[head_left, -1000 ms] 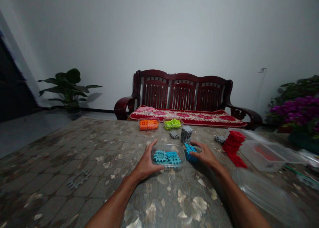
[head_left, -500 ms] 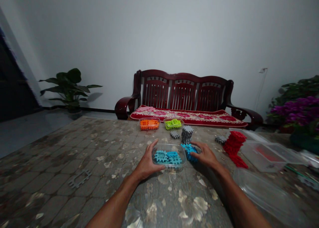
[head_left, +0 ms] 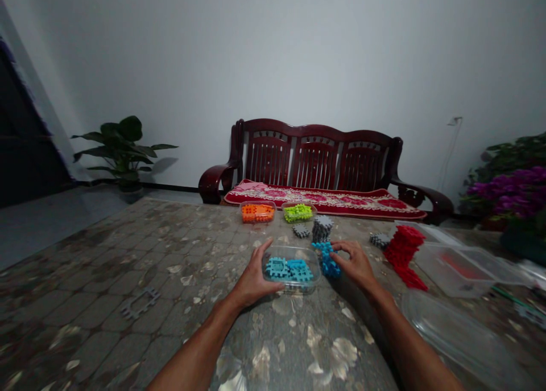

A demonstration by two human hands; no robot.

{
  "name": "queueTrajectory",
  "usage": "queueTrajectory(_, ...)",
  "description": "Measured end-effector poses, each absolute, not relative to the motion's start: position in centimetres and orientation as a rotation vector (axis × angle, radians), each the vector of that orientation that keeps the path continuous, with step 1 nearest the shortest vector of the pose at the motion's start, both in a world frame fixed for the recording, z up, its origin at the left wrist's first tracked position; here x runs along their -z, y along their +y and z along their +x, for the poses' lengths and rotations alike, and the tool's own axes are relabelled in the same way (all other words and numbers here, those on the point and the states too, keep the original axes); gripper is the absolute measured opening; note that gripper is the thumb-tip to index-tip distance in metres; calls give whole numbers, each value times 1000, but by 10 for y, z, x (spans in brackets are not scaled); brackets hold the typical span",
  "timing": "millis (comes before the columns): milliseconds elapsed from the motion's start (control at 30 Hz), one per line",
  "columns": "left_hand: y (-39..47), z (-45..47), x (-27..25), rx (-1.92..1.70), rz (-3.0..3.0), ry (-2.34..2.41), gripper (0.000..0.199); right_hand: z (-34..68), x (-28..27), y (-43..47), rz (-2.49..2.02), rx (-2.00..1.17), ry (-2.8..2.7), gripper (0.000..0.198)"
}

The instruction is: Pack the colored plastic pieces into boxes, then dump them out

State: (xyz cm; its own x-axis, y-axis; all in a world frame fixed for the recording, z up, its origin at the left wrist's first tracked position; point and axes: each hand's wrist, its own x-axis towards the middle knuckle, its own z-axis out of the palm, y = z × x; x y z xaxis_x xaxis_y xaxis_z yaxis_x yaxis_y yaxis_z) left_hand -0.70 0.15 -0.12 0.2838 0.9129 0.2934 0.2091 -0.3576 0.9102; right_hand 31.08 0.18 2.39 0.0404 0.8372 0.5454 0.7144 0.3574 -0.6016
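My left hand (head_left: 256,274) grips the left end of a clear plastic container (head_left: 291,289), thumb along its near side and fingers behind it. Inside lie several light-blue interlocking building pieces (head_left: 290,268). Just right of the container, my right hand (head_left: 354,263) has its thumb and fingers closed on a clump of darker blue interlocking pieces (head_left: 329,261). The clump stands beside the container's right wall; whether they touch is hard to tell. A stack of grey interlocking pieces (head_left: 322,229) rises right behind the clump.
Tubs of orange pieces (head_left: 258,212) and green pieces (head_left: 298,212) stand at the table's far edge. A red stack (head_left: 403,251) leans by an open clear box (head_left: 452,271) on the right. Nearer lies a transparent lid (head_left: 456,328). A grey frame piece (head_left: 140,303) lies at left.
The blue clump in my right hand is tilted a little differently, with my fingers shifted on it. My left hand stays on the container. The whole view has shifted slightly.
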Motion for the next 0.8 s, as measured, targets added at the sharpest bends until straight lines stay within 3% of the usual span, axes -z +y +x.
queueTrajectory(300, -1, -6, -2, -1136, 1769, 1021, 108, 251, -45, -15, -1212, -102, -1937, 21)
queueTrajectory(500, 0, -6, 0, -1125, 1753, 1021, 110, 249, -35, -8, -1221, -26, -2003, 43)
queueTrajectory(700, 1, -6, 1, -1104, 1752, 1024, 111, 292, -36, -2, -1541, 21, -1808, 33)
queueTrajectory(800, 1, -6, 1, -1102, 1745, 1020, 111, 307, -37, -3, -1734, -60, -1827, 41)
